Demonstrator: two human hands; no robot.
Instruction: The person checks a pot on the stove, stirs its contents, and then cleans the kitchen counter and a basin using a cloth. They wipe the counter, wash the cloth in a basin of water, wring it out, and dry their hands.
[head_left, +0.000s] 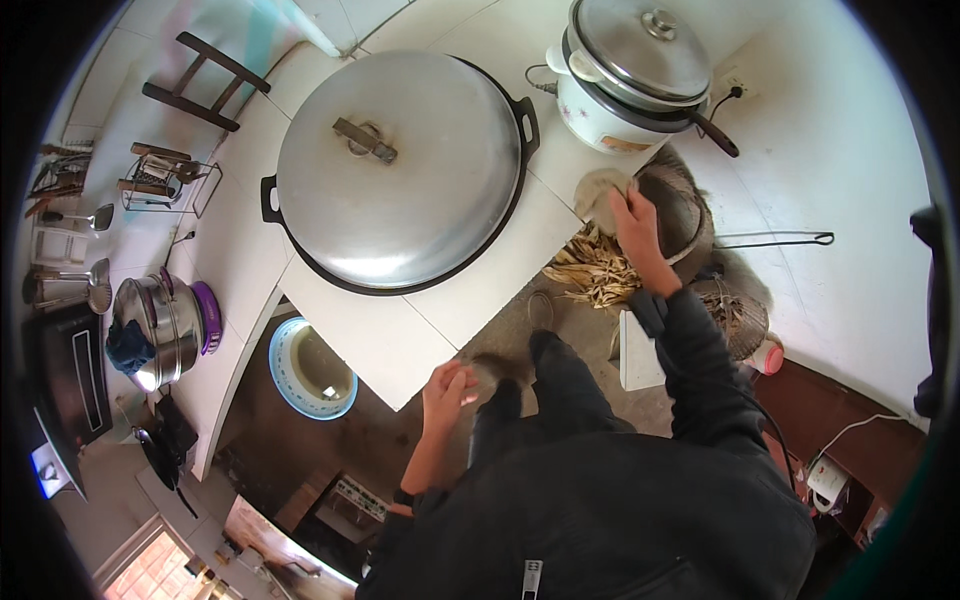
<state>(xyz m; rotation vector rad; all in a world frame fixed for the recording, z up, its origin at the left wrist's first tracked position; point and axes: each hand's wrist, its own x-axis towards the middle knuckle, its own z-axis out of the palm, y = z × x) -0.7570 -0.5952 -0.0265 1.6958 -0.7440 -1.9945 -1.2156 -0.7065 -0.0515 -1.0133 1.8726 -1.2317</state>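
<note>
My right hand grips a pale, rounded cloth, which is slightly blurred, over the right edge of the white tiled counter. Behind the hand stands a dark woven basket, and below the cloth lie dry husks or leaves. My left hand is by the counter's front corner with its fingers curled; nothing shows in it. A large domed metal lid with a dark handle covers a black two-eared wok set into the counter.
A white electric cooker bears a pan and a lidded pot at the back right. Below the counter, a blue-rimmed basin holds cloudy water. A steamer pot stands at left. Near my legs are a white box-like object and another basket.
</note>
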